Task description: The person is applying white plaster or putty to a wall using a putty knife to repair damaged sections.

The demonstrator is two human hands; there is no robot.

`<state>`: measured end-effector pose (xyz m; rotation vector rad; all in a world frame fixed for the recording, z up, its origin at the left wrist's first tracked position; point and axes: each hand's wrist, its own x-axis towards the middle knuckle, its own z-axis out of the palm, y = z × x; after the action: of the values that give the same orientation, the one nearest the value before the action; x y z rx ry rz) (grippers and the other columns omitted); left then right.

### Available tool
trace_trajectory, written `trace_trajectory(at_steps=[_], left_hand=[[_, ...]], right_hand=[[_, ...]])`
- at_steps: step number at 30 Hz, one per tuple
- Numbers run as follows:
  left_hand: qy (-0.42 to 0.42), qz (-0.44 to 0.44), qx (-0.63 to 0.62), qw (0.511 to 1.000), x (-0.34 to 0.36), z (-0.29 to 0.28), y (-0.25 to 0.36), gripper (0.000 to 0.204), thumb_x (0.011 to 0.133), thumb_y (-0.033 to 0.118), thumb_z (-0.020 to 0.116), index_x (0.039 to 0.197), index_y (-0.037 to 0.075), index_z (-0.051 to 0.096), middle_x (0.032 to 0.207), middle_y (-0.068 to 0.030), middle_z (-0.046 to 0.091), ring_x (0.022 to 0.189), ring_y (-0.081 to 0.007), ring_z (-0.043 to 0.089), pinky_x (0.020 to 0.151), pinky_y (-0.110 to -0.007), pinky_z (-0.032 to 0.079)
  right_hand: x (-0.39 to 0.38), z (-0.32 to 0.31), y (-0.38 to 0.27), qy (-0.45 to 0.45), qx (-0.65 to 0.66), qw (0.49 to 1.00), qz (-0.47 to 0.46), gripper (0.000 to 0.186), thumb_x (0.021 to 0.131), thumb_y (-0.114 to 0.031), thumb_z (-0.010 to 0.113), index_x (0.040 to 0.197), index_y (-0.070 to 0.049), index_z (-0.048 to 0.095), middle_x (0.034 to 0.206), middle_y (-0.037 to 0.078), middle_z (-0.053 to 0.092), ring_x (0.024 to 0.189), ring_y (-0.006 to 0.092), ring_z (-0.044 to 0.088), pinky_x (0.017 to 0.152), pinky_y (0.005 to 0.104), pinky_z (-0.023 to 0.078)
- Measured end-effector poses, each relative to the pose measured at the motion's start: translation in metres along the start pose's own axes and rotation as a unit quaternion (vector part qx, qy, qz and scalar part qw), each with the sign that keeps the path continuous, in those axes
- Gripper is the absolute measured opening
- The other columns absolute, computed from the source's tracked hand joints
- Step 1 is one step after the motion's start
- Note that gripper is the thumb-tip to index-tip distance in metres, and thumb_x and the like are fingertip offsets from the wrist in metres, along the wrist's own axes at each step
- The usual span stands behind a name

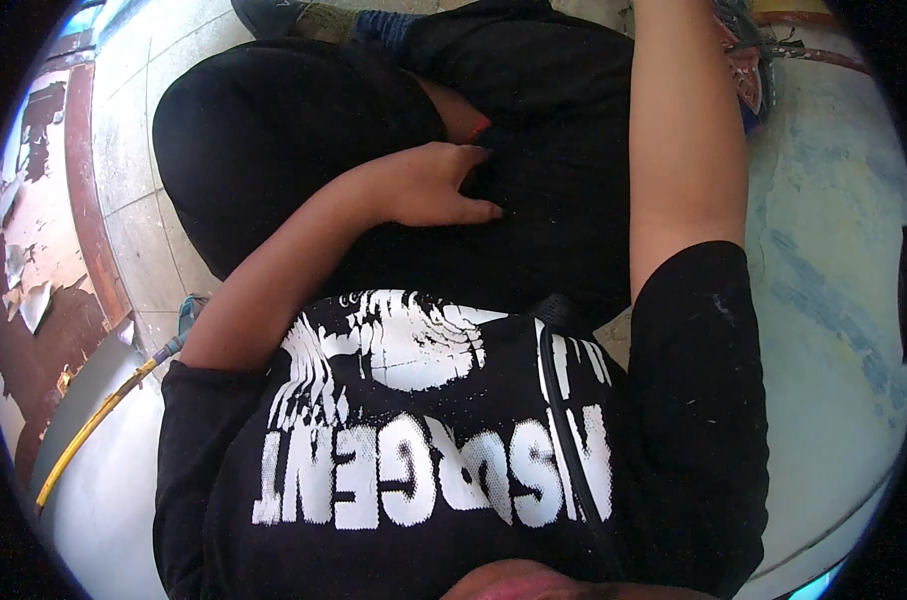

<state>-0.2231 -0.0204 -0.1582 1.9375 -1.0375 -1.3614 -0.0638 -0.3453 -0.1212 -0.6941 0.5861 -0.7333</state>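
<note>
My left hand [439, 185] rests on the black cloth [564, 190] over my lap. Its thumb and forefinger are spread apart, and no object shows between them; the other fingers are mostly hidden. Just beyond the fingertips is a patch of bare skin [452, 108] with a small red edge [482, 127]. My right forearm [687, 120] reaches straight ahead and leaves the picture at the top, so the right hand is out of sight. A black cable [564, 420] hangs down over my black shirt with white print [419, 355].
Pale floor tiles [134, 120] lie to the left, beside a brown and pink surface with peeling paint [44, 260]. A yellow hose [99, 420] runs at the lower left. On the right is a pale green surface with blue smears [824, 300]; a reddish laced shoe [744, 65] sits beyond my right arm.
</note>
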Motion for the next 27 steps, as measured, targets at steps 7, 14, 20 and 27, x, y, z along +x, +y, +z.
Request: trace_trajectory(at_steps=[7,14,20,27], left_hand=[[-0.015,-0.048,0.014,0.999,0.001,0.001,0.004,0.087,0.079,0.057,0.069,0.123,-0.016,0.053,0.097,-0.0332,0.066,0.096,-0.0363,0.068,0.088,-0.039,0.051],[0.013,-0.001,-0.023,1.0,0.001,0.004,-0.001,0.059,0.084,0.039,0.07,0.115,-0.009,0.058,0.09,-0.023,0.067,0.083,-0.0292,0.066,0.076,-0.039,0.051],[0.0,-0.015,-0.022,1.0,0.006,0.0,-0.003,0.078,0.076,0.048,0.072,0.119,-0.015,0.057,0.108,-0.033,0.064,0.105,-0.0372,0.065,0.094,-0.038,0.049],[0.018,-0.01,-0.045,0.999,0.006,0.001,0.0,0.082,0.073,0.05,0.074,0.119,-0.016,0.056,0.106,-0.0328,0.065,0.102,-0.0388,0.065,0.091,-0.039,0.05]], right_hand=[[-0.012,0.004,-0.001,-0.001,-0.011,1.0,-0.001,0.019,0.098,-0.009,0.042,0.105,0.007,0.049,0.086,0.019,0.058,0.066,0.0254,0.057,0.058,0.0349,0.051],[-0.013,0.003,-0.002,-0.011,-0.034,0.999,-0.001,0.021,0.098,-0.01,0.042,0.108,0.008,0.049,0.087,0.019,0.059,0.067,0.026,0.058,0.059,0.0354,0.051],[-0.01,0.005,0.001,-0.01,-0.022,1.0,-0.005,0.022,0.098,-0.01,0.041,0.108,0.007,0.049,0.088,0.019,0.059,0.068,0.0268,0.059,0.059,0.0361,0.051],[-0.003,0.004,0.001,-0.019,-0.004,1.0,0.002,0.021,0.099,-0.01,0.04,0.105,0.008,0.049,0.086,0.019,0.059,0.067,0.0266,0.059,0.06,0.036,0.052]])
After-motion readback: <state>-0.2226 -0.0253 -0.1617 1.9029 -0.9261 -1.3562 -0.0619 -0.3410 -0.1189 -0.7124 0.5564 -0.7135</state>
